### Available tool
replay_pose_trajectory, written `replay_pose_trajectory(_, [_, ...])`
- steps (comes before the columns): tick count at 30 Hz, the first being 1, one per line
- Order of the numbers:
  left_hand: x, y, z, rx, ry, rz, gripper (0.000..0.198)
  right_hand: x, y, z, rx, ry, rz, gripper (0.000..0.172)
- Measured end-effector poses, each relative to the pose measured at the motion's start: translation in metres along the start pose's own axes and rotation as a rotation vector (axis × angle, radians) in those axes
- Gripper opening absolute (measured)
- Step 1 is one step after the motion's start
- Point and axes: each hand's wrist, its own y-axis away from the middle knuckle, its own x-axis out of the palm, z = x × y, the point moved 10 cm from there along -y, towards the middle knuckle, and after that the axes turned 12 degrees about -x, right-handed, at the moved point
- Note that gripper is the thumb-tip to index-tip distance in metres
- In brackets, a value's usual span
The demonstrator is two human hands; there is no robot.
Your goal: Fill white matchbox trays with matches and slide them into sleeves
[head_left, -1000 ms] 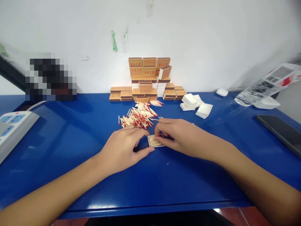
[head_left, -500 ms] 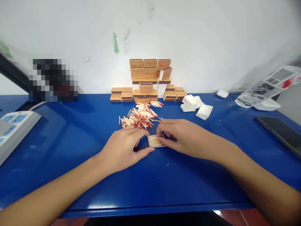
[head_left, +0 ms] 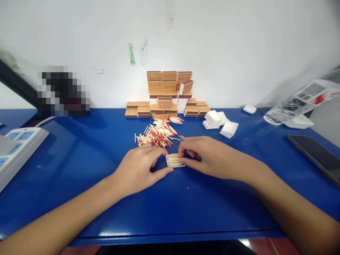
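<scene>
On the blue table in front of me lies a small white matchbox tray (head_left: 177, 166) filled with pale matchsticks (head_left: 173, 159). My left hand (head_left: 140, 163) frames the tray's left end, forefinger at its far corner and thumb at its near corner. Over the right end, my right hand (head_left: 205, 155) pinches with thumb and forefinger at the matchsticks inside; the fingers hide that end and the match tips there. Just beyond my left hand is a loose pile of red-headed matches (head_left: 158, 134), with a few strays near my right fingers.
Yellow-brown matchboxes (head_left: 169, 86) are stacked against the wall. White trays (head_left: 228, 129) lie in a heap right of them. Farther right are a white case (head_left: 250, 109), a tilted plastic bottle (head_left: 289, 104) and a black phone (head_left: 313, 152). A power strip (head_left: 23, 148) sits at left.
The view has tilted slightly, so the scene sits a little lower. Both hands stay at the tray, with my right fingers still pinching at its right end.
</scene>
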Motion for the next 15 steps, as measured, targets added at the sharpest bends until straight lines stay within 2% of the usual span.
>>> replay_pose_trajectory(9, [-0.0007, 0.003, -0.002, 0.032, -0.032, -0.014, 0.026, 0.0021, -0.0046, 0.0075, -0.021, 0.01, -0.069, 0.009])
replay_pose_trajectory(15, [0.0007, 0.0019, 0.0, 0.015, -0.022, 0.008, 0.027, -0.0014, -0.0031, 0.0062, -0.032, -0.008, -0.061, 0.01])
